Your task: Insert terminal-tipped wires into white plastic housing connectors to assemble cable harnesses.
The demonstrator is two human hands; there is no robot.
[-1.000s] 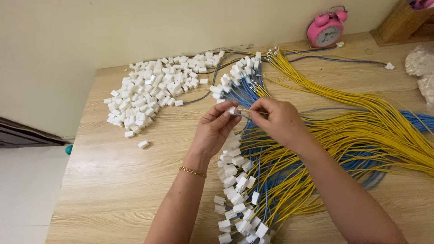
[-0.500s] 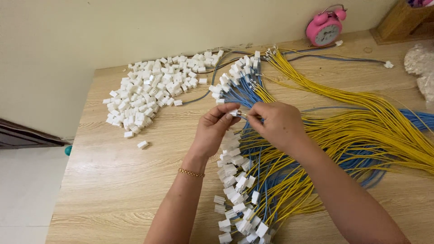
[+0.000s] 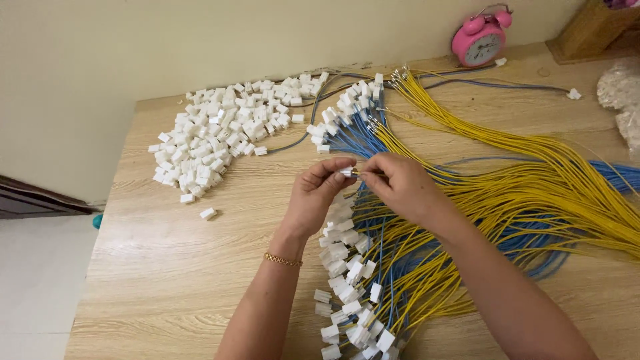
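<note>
Your left hand (image 3: 319, 197) pinches a small white plastic connector (image 3: 346, 173) between its fingers, held above the middle of the bench (image 3: 167, 280). Your right hand (image 3: 400, 187) has its fingers clamped on a thin wire end right at that connector. Bare wood-grain lies open toward the near left edge. A heap of blocky white connectors (image 3: 220, 130) fills the far left; glossy yellow and blue wires (image 3: 520, 200) crowd the right.
</note>
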